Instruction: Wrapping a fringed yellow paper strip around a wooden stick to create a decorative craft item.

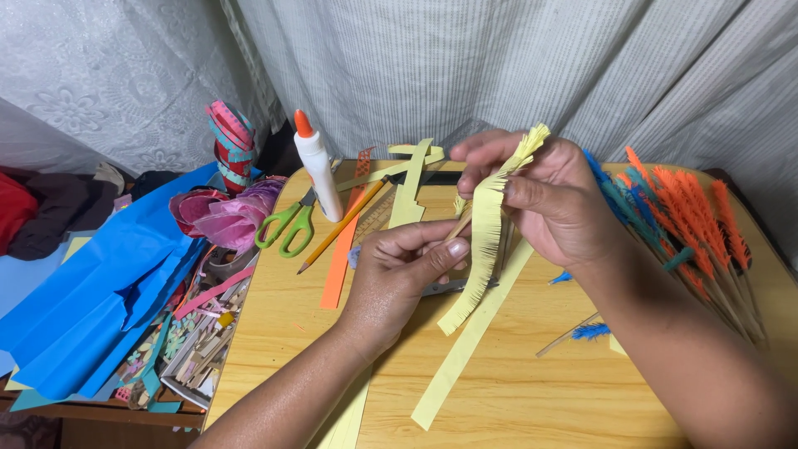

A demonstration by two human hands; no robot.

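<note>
Fringe: a yellow fringed paper strip (480, 241), cut into fine comb-like teeth along one edge, is being held up above the desk (532, 391) between both hands, slanting from upper right to lower left.
Right hand: the right hand (553, 199) is being kept closed on the upper end of the strip, with thumb and fingers (486, 150) pinching it near its bushy tip.
Left hand: the left hand (397, 278) is being curled shut around a thin wooden stick (460, 226) just beside the fringe; whether the strip is also being touched there cannot be told.
Desk: a smooth pale wooden surface with rounded corners is being used to carry the loose items.
Paper strips: plain flat yellow strips (465, 353) are lying under the hands, and an orange strip (339, 266) is lying beside them.
Finished pieces: feathery orange paper spikes (690, 216) and blue paper spikes (619, 199) on thin sticks are being kept in a bunch at the right, with one small blue piece (588, 331) lying apart.
Tools: a white glue bottle (318, 170) with an orange cap is standing upright, next to green-handled scissors (287, 224) and an orange pencil (342, 226).
Left side: crumpled blue paper sheets (100, 291) and pink tissue paper (229, 216) are being piled beside a tray of paper scraps (199, 341).
Backdrop: a ribbed pale curtain (499, 66) is hanging behind.
</note>
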